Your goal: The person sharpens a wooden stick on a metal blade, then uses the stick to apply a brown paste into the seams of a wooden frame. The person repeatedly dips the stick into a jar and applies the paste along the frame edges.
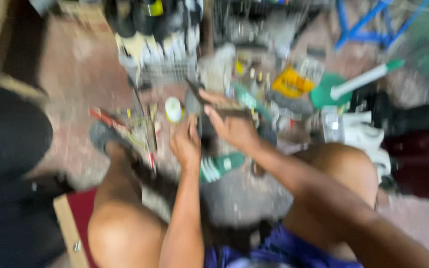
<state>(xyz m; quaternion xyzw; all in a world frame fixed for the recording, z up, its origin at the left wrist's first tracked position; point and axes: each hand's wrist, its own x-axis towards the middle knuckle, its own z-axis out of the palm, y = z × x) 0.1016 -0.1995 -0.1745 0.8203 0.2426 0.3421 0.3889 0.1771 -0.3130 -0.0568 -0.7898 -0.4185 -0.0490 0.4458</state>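
**Dark, blurred object held in both hands above a cluttered floor**

Dark and hard to make out through the motion blur, a blackish object (205, 116) sits between the two hands of a person seated low, knees spread to either side. The left hand (185, 144) comes up from below and touches the object's lower left side; its fingers (178, 130) look curled towards it, though the blur hides whether they truly close on it. The right hand (232, 126) reaches in from the right and lies over the object's right side, its fingers (213, 97) stretched out along the top edge, pressed near one another rather than spread. Whether they pinch anything I cannot tell.

Just left of the object stands a small pale round container (173, 109). Below the hands, on the speckled floor (244, 193), lies a green and white tube-like thing (220, 166). Further right rest a yellow packet (290, 83) and a green dustpan-like tool with a white handle (346, 87). A wire rack (165, 69) holding dark bottles stands behind, and blue metal bars (368, 27) cross the upper right corner. A sandalled foot (106, 136) rests at the left.
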